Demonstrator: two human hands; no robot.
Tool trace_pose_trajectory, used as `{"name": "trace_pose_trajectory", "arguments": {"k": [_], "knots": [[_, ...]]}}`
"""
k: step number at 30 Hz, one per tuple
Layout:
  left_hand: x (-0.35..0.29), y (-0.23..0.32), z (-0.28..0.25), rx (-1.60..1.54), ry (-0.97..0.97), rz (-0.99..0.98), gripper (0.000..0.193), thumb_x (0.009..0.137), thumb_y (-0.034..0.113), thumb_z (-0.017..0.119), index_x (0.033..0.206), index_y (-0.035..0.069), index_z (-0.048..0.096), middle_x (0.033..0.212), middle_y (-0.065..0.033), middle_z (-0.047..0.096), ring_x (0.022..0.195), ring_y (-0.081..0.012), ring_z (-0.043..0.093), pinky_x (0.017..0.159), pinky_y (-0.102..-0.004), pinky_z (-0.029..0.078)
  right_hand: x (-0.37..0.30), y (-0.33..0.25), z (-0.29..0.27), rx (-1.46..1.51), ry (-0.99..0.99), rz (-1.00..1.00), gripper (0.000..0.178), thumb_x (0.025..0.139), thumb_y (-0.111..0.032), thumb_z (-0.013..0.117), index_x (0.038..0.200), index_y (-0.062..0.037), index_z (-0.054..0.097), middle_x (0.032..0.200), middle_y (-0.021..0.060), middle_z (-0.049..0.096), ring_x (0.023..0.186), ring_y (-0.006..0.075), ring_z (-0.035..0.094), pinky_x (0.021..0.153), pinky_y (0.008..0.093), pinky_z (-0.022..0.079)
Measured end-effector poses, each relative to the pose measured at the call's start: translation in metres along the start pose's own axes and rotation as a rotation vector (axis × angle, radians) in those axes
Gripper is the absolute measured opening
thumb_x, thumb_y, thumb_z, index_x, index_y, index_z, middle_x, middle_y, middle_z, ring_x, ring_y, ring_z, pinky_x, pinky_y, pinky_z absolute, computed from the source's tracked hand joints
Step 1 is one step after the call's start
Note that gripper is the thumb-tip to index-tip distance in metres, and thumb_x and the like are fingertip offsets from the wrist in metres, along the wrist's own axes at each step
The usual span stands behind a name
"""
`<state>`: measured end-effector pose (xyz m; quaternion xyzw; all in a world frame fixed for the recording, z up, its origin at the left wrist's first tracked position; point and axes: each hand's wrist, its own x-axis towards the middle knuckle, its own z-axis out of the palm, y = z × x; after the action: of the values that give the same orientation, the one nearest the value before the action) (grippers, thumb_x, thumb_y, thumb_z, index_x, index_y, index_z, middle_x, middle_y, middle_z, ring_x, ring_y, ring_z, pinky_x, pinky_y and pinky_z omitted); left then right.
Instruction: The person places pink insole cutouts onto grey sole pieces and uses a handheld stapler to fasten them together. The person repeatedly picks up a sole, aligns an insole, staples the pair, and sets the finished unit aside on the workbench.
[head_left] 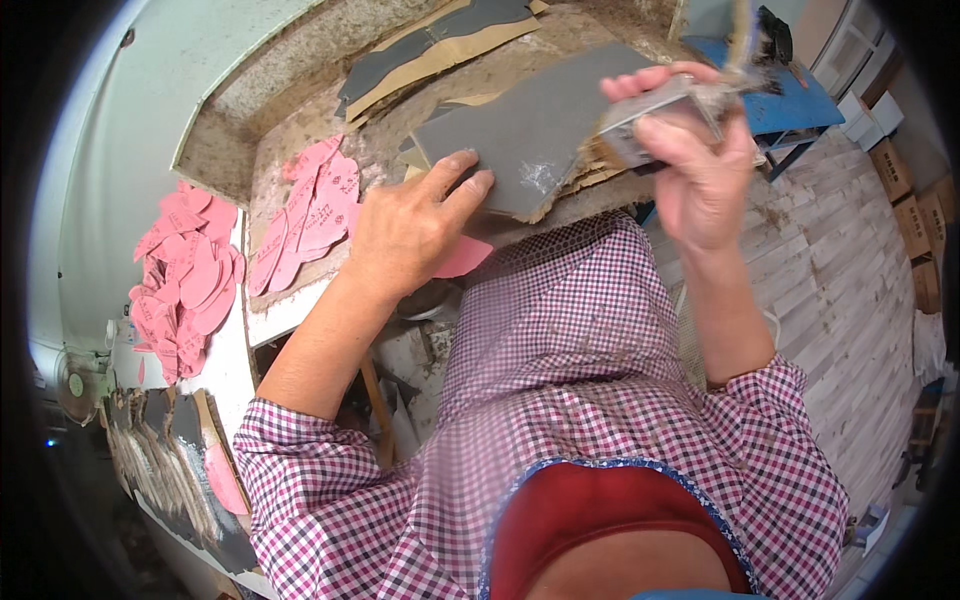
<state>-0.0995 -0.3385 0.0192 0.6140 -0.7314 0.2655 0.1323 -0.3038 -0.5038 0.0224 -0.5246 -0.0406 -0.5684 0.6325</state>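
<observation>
My left hand [408,222] is on the near left edge of a dark grey sheet [545,125], holding it with bent fingers pressed on its top; the other fingers are hidden. From under this hand a pink rounded piece [463,257] sticks out. Above the sheet's right end, my right hand [700,165] is closed round a blocky grey metal tool [650,122], blurred by motion, so its exact kind is unclear. White marks show on the sheet near its front corner. Several tan-edged layers [600,175] lie under that end.
Pink printed cut pieces lie on the worktop [310,215] and in a heap [185,275] farther left. More grey and tan sheets [440,55] rest at the back by a raised rim [225,110]. A blue table [800,105] and cardboard boxes [890,168] stand at the right.
</observation>
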Motion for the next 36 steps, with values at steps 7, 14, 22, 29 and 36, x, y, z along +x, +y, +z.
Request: {"name": "trace_pose_trajectory", "arguments": {"k": [7,14,22,29,36], "knots": [[-0.002,-0.003,0.006,-0.036,0.048,-0.001,0.031,0.069,-0.001,0.068,0.098,0.011,0.068,0.108,-0.0013,0.069,0.069,-0.0181,0.068,0.052,-0.0294,0.054,0.015,0.012,-0.022,-0.29,0.059,-0.045,0.043,0.078,0.007,0.071,0.115,-0.0036,0.052,0.106,0.0117,0.066,0.1,0.0187,0.067,0.085,0.0323,0.057],[-0.007,0.0,0.012,-0.028,0.036,0.033,0.026,0.074,0.008,0.064,0.1,0.009,0.063,0.11,-0.0049,0.065,0.071,-0.0161,0.068,0.054,-0.0297,0.053,0.05,0.005,-0.087,-0.444,0.228,-0.156,0.04,0.078,0.005,0.074,0.111,-0.0035,0.053,0.106,0.0095,0.066,0.098,0.016,0.066,0.086,0.03,0.055],[-0.007,0.001,0.011,-0.019,0.026,0.054,0.024,0.075,0.008,0.063,0.099,0.009,0.063,0.109,-0.005,0.065,0.07,-0.0162,0.068,0.053,-0.0294,0.053,0.033,0.025,-0.019,-0.239,0.099,-0.065,0.041,0.076,0.002,0.074,0.11,-0.0078,0.053,0.103,0.008,0.066,0.099,0.017,0.065,0.086,0.0332,0.057],[-0.011,0.009,0.007,-0.006,0.03,0.021,0.032,0.07,0.002,0.069,0.101,0.012,0.068,0.104,-0.002,0.066,0.062,-0.0182,0.066,0.048,-0.0298,0.052,0.042,0.038,0.024,-0.331,-0.042,-0.09,0.04,0.076,-0.001,0.076,0.109,-0.006,0.054,0.103,0.0073,0.066,0.091,0.0146,0.066,0.076,0.0283,0.056],[-0.014,0.009,0.019,-0.084,0.04,-0.076,0.042,0.069,0.003,0.071,0.11,0.013,0.066,0.112,-0.0043,0.064,0.068,-0.0223,0.068,0.052,-0.0328,0.055,0.079,0.035,-0.049,-0.342,0.172,-0.124,0.043,0.076,0.001,0.076,0.113,-0.0033,0.053,0.107,0.011,0.067,0.099,0.0204,0.066,0.089,0.0335,0.055]]}}
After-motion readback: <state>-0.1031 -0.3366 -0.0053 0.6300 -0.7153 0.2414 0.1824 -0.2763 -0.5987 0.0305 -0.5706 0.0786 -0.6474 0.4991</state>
